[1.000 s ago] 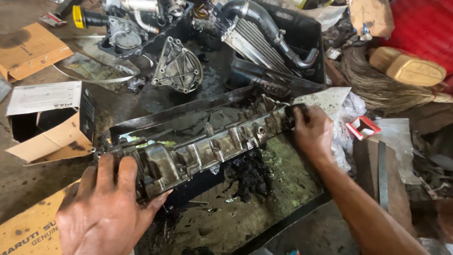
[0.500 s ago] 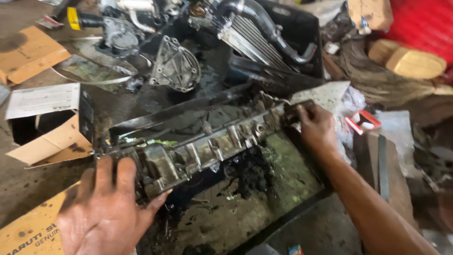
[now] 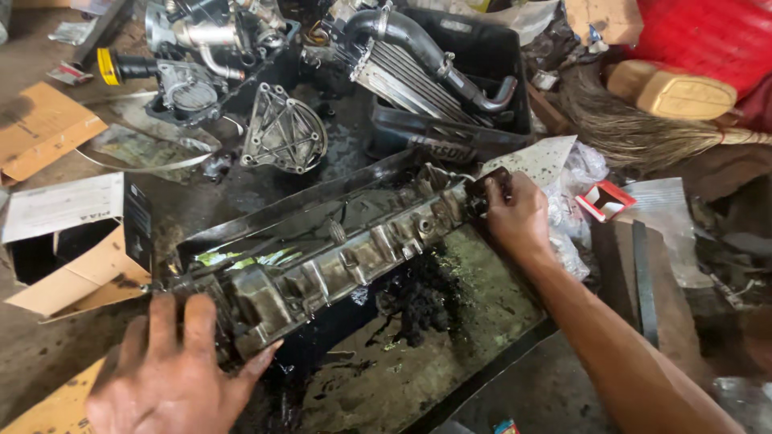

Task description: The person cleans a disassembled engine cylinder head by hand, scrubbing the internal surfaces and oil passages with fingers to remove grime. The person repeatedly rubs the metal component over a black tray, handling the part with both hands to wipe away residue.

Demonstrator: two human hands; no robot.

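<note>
While both hands gripped its ends, a long, oil-caked metal engine casting (image 3: 338, 257) lay slantwise across a shallow black tray (image 3: 482, 321), its low end over the tray's near-left corner and its high end at the far-right rim. The left hand (image 3: 173, 374) was spread over the low end, fingers (image 3: 165, 321) laid flat on the metal and thumb hooked round its side. The right hand (image 3: 519, 217) was closed on the high end, fingertips curled over the edge of the casting. Beneath the casting, near the middle of the tray, sat a clump of black sludge (image 3: 418, 297) in a film of dirty oil. Just beyond the tray's far rim stood a black crate (image 3: 474, 120) holding a finned cooler (image 3: 402, 76) with a bent grey pipe (image 3: 438, 60) along it. To the crate's left, a pale triangular bracket (image 3: 283, 133) lay flat on the stained floor, and more engine parts (image 3: 201, 48) were heaped beyond it. An open cardboard box (image 3: 72, 241) sat beside the tray's left edge, near the left hand. To the right of the tray lay crumpled clear plastic (image 3: 575, 185), a small red and white carton (image 3: 605, 199), a broom (image 3: 635, 128), and a red sheet (image 3: 708, 40) at the far right.
</note>
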